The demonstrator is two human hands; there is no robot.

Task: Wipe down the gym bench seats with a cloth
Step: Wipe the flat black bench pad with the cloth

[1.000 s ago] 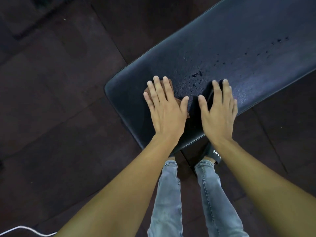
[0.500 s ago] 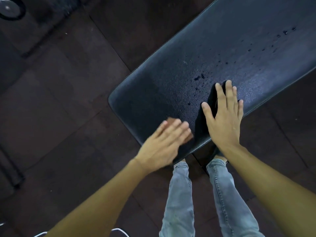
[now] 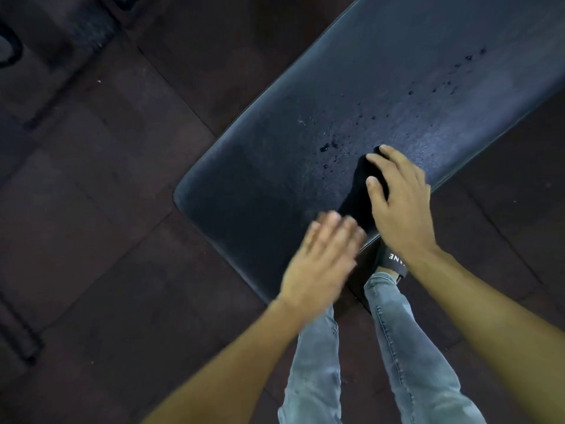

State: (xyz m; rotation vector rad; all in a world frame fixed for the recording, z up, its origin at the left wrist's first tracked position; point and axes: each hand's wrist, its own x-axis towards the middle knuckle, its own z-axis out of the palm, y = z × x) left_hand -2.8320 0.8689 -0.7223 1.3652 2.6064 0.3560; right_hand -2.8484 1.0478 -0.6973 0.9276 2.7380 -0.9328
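The black padded bench seat [image 3: 275, 179] runs diagonally from the centre to the upper right, with water droplets [image 3: 328, 146] scattered on it. My left hand [image 3: 321, 258] is blurred with motion and lies flat, fingers together, on the seat's near edge. The brown cloth seen under it earlier is hidden beneath the palm. My right hand [image 3: 397, 206] rests further along the same edge, its fingers and thumb curled around a black cloth [image 3: 362, 191] that lies on the seat.
Dark rubber floor tiles [image 3: 122, 209] surround the bench. My legs in grey jeans [image 3: 315, 362] and a black slide sandal [image 3: 393, 258] stand under the seat's near edge. Dark gym equipment [image 3: 18, 338] sits at the left border.
My left hand swept from the middle of the seat back to its near edge with the brown cloth. My right hand went from lying flat to curling onto the black cloth.
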